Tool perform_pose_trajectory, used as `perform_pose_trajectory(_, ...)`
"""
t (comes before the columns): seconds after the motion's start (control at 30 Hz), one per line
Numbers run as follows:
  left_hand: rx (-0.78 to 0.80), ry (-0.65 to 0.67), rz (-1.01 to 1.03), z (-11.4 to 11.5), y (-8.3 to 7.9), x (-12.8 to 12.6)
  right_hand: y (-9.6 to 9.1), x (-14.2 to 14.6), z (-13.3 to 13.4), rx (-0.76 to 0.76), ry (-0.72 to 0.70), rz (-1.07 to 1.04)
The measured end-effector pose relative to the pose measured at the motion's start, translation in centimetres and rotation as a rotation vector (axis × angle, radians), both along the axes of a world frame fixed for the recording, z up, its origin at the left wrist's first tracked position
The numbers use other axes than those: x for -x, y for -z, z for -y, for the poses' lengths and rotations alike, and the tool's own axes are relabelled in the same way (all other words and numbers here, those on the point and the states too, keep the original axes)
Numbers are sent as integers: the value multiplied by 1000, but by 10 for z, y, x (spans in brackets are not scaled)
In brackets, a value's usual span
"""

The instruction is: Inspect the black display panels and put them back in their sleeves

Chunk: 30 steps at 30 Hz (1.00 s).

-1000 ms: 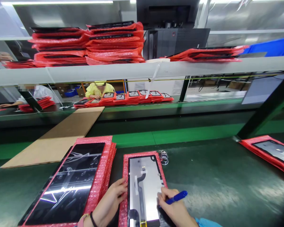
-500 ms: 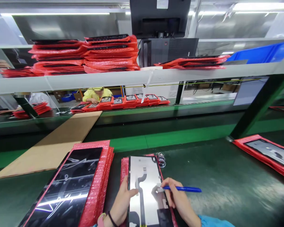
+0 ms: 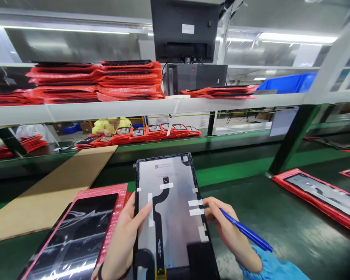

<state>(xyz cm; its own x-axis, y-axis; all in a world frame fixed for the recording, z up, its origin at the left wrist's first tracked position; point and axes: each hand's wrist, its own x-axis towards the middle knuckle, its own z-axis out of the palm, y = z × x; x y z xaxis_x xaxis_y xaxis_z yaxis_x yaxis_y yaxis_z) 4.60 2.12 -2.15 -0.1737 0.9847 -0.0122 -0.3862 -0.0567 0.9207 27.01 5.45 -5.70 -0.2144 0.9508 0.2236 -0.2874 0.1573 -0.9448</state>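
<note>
One head-worn view faces forward and slightly down across the green workbench toward its far edge, left hand and right hand near, white shelf farther off.

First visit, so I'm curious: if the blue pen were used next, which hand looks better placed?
Probably the right hand: it holds the blue pen beside the panel. The left hand grips the panel's left side and holds no pen, so it seems better suited to steadying.

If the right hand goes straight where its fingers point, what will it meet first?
The right hand would probably meet the flat, grey, black-edged rectangular panel first; depth there is unclear.
</note>
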Motion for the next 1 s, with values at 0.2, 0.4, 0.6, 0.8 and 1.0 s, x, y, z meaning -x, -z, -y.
perform_pose_trajectory(0.2, -16, -58, -13, -4, -12, 8, -20, 4, 6, -106, 75, 57)
perform_pose_trajectory(0.4, -24, -142, -11, -13, -10, 14, -40, 11, -3, -196, 94, 310)
perform_pose_trajectory(0.6, -51, -167, -54, -19, -12, 18, -40, 20, -11, -288, 209, 493)
perform_pose_trajectory(0.8, -24, -183, -125, -16, -7, 25, -33, 27, -17, -291, 146, 495)
perform_pose_trajectory(1.0, -60, -208, -194, -14, -4, 22, -27, 36, -18, -438, 304, 622)
